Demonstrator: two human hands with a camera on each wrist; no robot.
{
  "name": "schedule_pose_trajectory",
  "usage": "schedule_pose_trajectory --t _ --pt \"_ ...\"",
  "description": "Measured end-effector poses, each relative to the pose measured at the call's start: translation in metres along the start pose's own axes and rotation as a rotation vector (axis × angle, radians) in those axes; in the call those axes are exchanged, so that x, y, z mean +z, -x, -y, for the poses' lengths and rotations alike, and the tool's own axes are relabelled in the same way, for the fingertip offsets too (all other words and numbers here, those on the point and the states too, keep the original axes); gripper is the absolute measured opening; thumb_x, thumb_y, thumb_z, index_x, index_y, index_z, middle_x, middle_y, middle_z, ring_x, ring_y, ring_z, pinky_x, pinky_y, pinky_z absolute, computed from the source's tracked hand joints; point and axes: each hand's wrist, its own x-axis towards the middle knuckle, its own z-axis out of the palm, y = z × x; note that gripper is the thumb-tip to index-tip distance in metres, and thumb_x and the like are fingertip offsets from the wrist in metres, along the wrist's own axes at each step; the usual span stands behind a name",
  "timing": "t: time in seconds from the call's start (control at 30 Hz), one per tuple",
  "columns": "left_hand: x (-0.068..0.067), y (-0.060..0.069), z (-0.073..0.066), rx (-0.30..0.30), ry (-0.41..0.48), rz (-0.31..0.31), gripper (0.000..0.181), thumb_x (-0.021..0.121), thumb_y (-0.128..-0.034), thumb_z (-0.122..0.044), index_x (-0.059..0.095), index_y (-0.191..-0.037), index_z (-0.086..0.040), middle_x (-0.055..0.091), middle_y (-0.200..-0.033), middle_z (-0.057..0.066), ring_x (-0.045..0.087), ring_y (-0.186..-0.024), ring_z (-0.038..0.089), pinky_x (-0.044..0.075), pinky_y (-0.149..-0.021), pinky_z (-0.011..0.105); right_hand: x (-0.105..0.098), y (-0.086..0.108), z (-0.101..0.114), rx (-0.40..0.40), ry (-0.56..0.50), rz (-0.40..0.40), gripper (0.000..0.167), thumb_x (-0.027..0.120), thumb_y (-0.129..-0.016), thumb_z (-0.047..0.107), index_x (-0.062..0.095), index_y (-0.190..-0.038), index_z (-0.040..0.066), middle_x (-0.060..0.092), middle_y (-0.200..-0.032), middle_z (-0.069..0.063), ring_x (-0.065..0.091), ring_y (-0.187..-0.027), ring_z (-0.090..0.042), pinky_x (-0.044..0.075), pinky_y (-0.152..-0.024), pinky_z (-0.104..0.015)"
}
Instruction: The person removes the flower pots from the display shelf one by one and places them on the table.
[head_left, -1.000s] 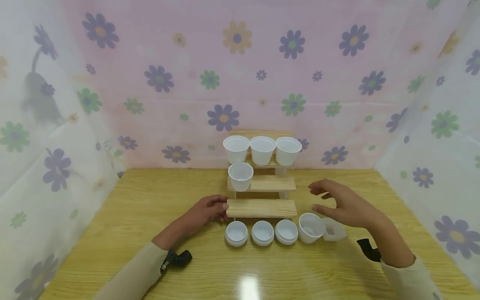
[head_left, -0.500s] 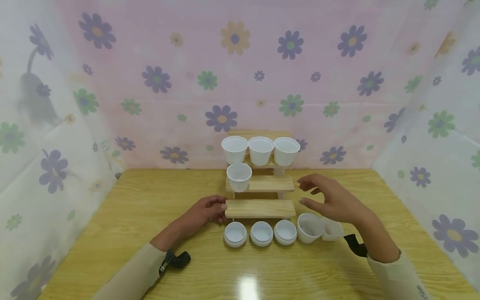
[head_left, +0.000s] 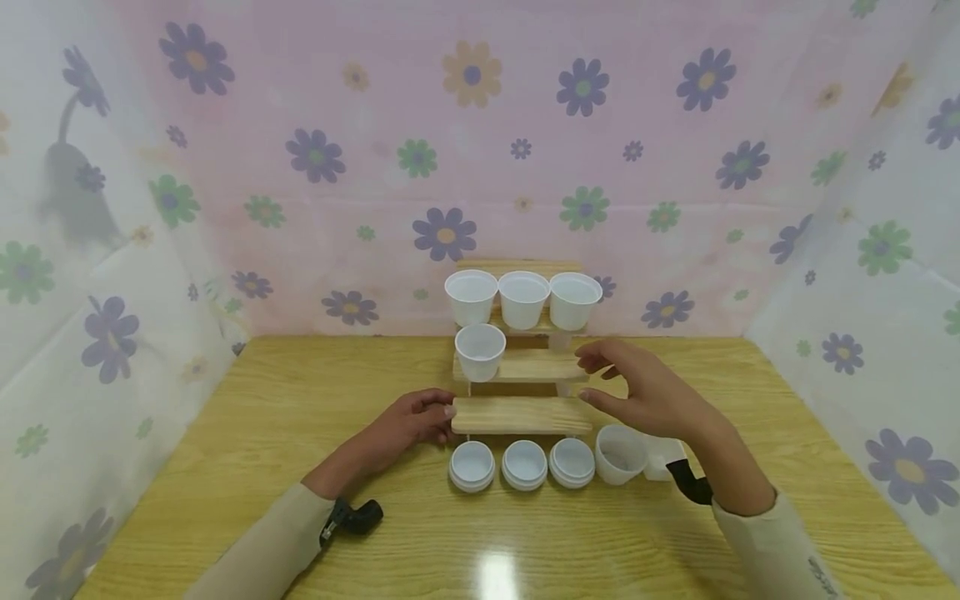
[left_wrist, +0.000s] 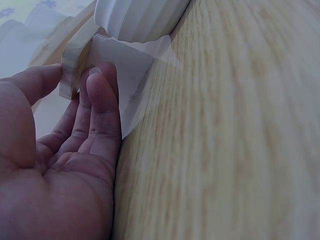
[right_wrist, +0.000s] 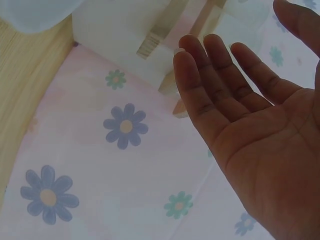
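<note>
A stepped wooden display stand [head_left: 521,415] stands in mid-table in the head view. My left hand [head_left: 411,422] pinches the left end of its lowest board [left_wrist: 75,62], thumb above and fingers below in the left wrist view. My right hand [head_left: 652,392] hovers by the stand's right side, fingers loosely bent, holding nothing; the right wrist view shows the bare palm [right_wrist: 272,145]. Three white cups [head_left: 523,300] line an upper step. Another white cup [head_left: 481,352] sits at the left of the step below.
Three low white jars [head_left: 524,465] stand in a row before the stand. Right of them are a white cup [head_left: 621,455] and an angular white container [head_left: 660,458], partly covered by the black wrist mount [head_left: 690,483]. A flowered cloth [head_left: 360,250] closes off the back and sides.
My right hand has moved left toward the right end of the stand. The left hand keeps its place on the lowest board, and the cups have not moved.
</note>
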Motion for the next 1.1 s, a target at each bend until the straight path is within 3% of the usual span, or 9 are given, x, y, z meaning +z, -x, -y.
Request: schedule_pose_trajectory --t 0.57,1.1 --pt "-0.002 -0.012 -0.002 0.028 -0.036 -0.001 0.044 0.056 -0.1127 -0.026 0.052 -0.143 0.006 0.069 -0.113 0.015 0.068 -0.101 0.023 0.060 -0.087 0.032 -0.004 -0.017 0.011 -0.006 -0.032 0.020 0.046 0.077 -0.099 0.013 0.055 -0.139 0.004 0.064 -0.132 -0.016 0.065 -0.119 -0.032 0.059 -0.098 -0.050" --pt "-0.003 -0.001 0.000 0.009 -0.056 0.008 0.051 0.057 -0.1122 -0.028 0.047 -0.146 0.009 0.067 -0.112 0.017 0.069 -0.101 0.026 0.060 -0.088 0.034 0.011 -0.017 0.013 0.010 -0.068 0.028 0.044 0.075 -0.101 0.015 0.057 -0.139 0.002 0.065 -0.130 -0.014 0.066 -0.118 -0.031 0.058 -0.098 -0.049"
